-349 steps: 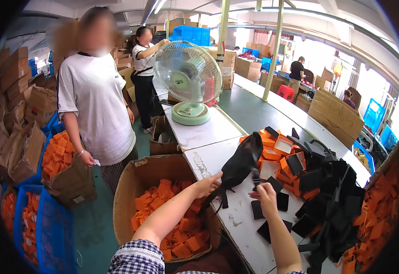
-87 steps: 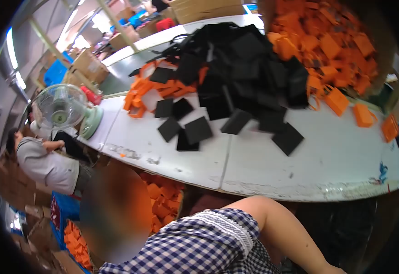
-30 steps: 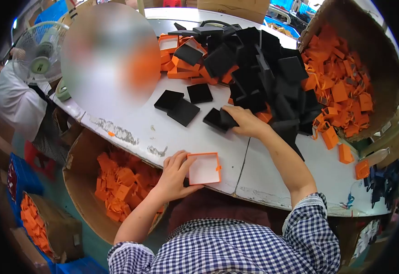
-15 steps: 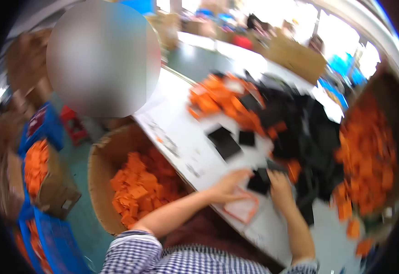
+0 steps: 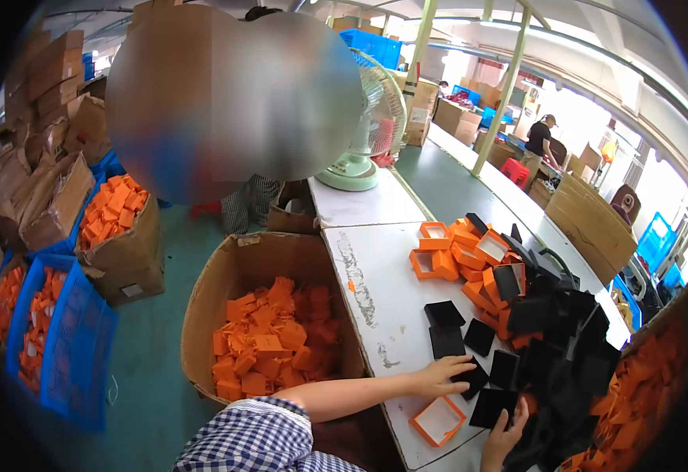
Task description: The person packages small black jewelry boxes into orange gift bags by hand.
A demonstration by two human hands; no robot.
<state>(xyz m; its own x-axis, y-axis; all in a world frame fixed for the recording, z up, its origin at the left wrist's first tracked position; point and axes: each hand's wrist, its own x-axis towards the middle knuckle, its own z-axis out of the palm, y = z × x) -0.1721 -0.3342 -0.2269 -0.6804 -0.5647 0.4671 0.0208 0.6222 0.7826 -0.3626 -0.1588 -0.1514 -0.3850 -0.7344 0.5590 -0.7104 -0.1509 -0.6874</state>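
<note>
My left hand (image 5: 441, 376) reaches over the white table (image 5: 403, 330), its fingers spread over a black square piece (image 5: 474, 377). Lower right, my right hand (image 5: 506, 437) has its fingers apart at the edge of another black square (image 5: 492, 408). An orange frame-like box with a white inside (image 5: 438, 421) lies on the table below my left hand. More black squares (image 5: 445, 314) lie beyond my hands. A heap of black pieces (image 5: 572, 338) stands to the right, and orange boxes (image 5: 470, 253) are piled behind it.
A large carton (image 5: 202, 315) of orange boxes stands against the table's left side. Blue crates (image 5: 72, 338) and another carton (image 5: 135, 259) are farther left. A green fan (image 5: 349, 175) stands on the table's far part. A person (image 5: 538, 145) is in the background.
The view has shifted, bringing the fan and background into sight. My hands have moved apart from the black piece between them, and the orange-edged box now lies clear of my left hand.
</note>
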